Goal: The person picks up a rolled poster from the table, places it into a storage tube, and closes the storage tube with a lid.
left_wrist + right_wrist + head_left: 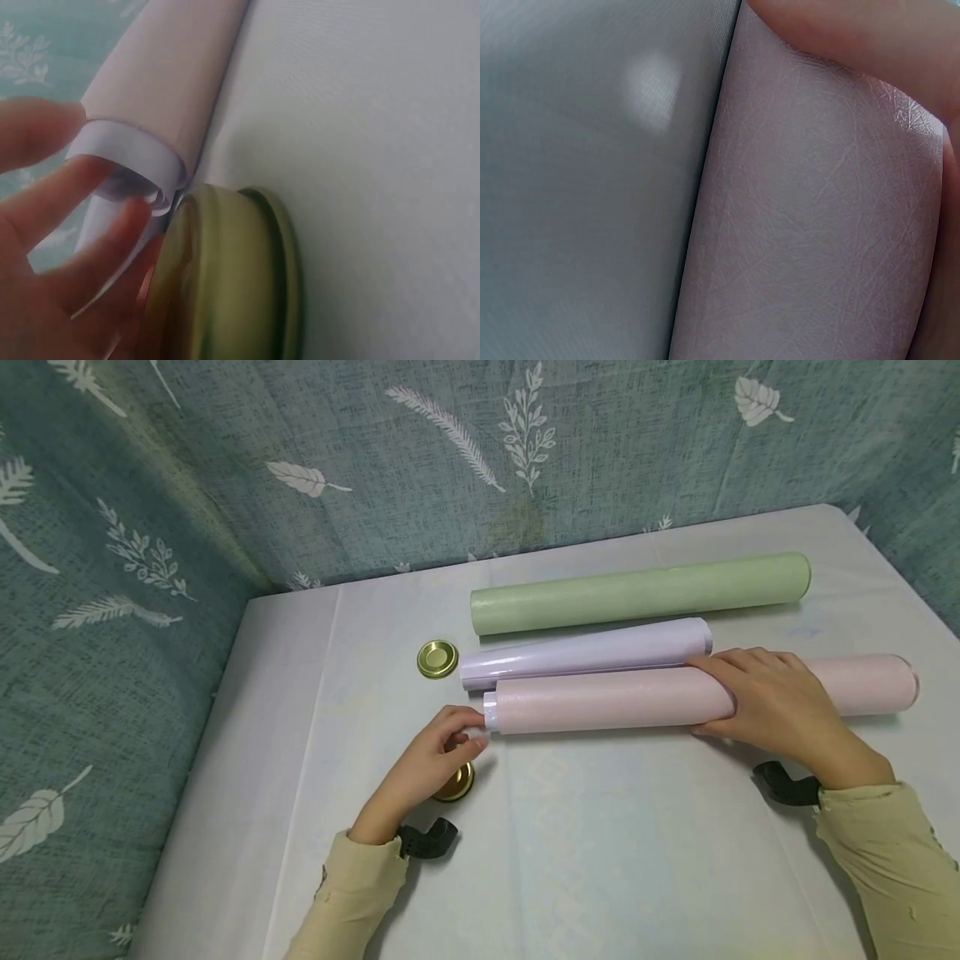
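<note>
A pink roll (615, 700) lies lengthwise on the table, with a narrow white end of an inner roll (491, 711) sticking out at its left. My right hand (776, 702) grips the pink roll right of its middle, thumb on the near side and fingers over the far side. At the left end, the fingers of my left hand (431, 756) touch the mouth of the inner roll (124, 142), some reaching to its opening. Under that hand sits a gold lid (459, 782), partly hidden; in the left wrist view this lid (236, 277) looms beside the fingers.
Behind the pink roll lies a lavender roll (585, 653), close alongside it. A longer green roll (637, 593) is farther back. Another gold lid (437, 658) rests left of the lavender roll. A leaf-patterned curtain (420, 468) hangs along the table's back and left edges.
</note>
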`<state>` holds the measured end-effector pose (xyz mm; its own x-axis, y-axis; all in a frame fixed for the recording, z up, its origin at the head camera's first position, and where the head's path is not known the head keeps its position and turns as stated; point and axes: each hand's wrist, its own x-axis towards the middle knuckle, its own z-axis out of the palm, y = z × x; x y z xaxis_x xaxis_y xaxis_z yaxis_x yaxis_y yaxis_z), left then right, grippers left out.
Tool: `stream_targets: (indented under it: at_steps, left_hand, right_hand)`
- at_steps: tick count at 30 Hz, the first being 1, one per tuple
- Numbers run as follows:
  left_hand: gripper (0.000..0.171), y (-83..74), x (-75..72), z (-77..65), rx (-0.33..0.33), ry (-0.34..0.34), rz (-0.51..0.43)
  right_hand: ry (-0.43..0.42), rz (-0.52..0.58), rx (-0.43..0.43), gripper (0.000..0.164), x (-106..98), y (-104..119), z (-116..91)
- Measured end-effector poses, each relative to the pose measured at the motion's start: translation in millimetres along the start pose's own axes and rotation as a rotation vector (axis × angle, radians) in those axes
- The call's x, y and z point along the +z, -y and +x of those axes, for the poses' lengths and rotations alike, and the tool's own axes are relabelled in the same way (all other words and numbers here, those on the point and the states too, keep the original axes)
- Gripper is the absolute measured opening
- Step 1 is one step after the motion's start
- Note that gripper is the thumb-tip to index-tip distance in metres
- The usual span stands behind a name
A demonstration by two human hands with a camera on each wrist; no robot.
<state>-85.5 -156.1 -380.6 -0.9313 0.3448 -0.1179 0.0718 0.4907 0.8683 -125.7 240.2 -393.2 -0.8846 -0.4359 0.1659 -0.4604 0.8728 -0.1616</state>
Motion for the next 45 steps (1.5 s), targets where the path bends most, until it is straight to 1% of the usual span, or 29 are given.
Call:
stream_targets:
  at_steps: [5, 6, 7, 10, 15, 18, 20, 25, 26, 29, 31, 36, 38, 40, 45]
  left_hand:
    - [0.026, 25.2, 4.2, 5.6, 0.021, 0.019, -0.027]
    - [0.026, 29.4, 4.8, 6.8, 0.021, 0.024, -0.032]
    - [0.027, 29.9, 5.1, 6.8, 0.021, 0.026, -0.033]
    - [0.028, 26.8, 5.3, 6.0, 0.016, 0.031, -0.033]
    - [0.027, 6.9, 2.7, 1.2, -0.005, 0.044, -0.047]
    - [0.027, 0.3, 1.8, -0.6, -0.003, 0.041, -0.052]
    - [0.028, 6.3, 2.7, 1.0, 0.013, 0.038, -0.037]
    - [0.027, 25.2, 5.9, 6.8, 0.029, 0.035, -0.023]
    - [0.027, 26.5, 6.3, 7.2, 0.025, 0.035, -0.027]
    - [0.027, 27.8, 7.0, 7.3, 0.024, 0.043, -0.025]
    - [0.027, 25.2, 6.9, 6.4, 0.011, 0.05, -0.021]
    - [0.03, 4.3, 4.3, 0.0, -0.009, 0.066, -0.018]
    - [0.031, -1.6, 3.8, -1.7, 0.002, 0.068, -0.016]
    - [0.031, 1.9, 4.4, -0.3, -0.007, 0.066, -0.005]
    - [0.03, 20.6, 8.4, 5.8, -0.012, 0.053, 0.058]
  right_hand:
    - [-0.001, 0.002, -0.001, 0.079, -0.1, 0.3, -0.3]
    - [-0.001, 0.003, -0.002, 0.079, -0.1, 0.4, -0.3]
    - [-0.002, 0.003, -0.002, 0.079, -0.2, 0.4, -0.4]
    - [-0.002, 0.004, -0.002, 0.079, -0.1, 0.5, -0.4]
    - [0.003, 0.004, 0.005, 0.079, -0.3, 0.3, 0.4]
    - [0.0, 0.006, 0.002, 0.079, -0.8, 0.7, 1.2]
    - [0.001, 0.007, 0.001, 0.079, -0.9, 0.9, 1.4]
    - [0.017, 0.0, 0.011, 0.08, -1.0, 1.1, 1.0]
    - [0.018, -0.001, 0.012, 0.08, -1.0, 1.1, 0.9]
    - [0.019, -0.004, 0.011, 0.081, -0.8, 1.5, 0.9]
    - [0.016, -0.002, 0.01, 0.081, -0.8, 1.9, 0.9]
    - [0.004, 0.003, 0.006, 0.08, -1.3, 2.7, 1.2]
    - [-0.001, 0.001, 0.004, 0.08, -1.5, 2.8, 1.3]
    - [-0.002, 0.002, 0.003, 0.081, -1.6, 2.8, 1.1]
    - [0.004, 0.001, 0.009, 0.08, -1.5, 3.2, 0.3]
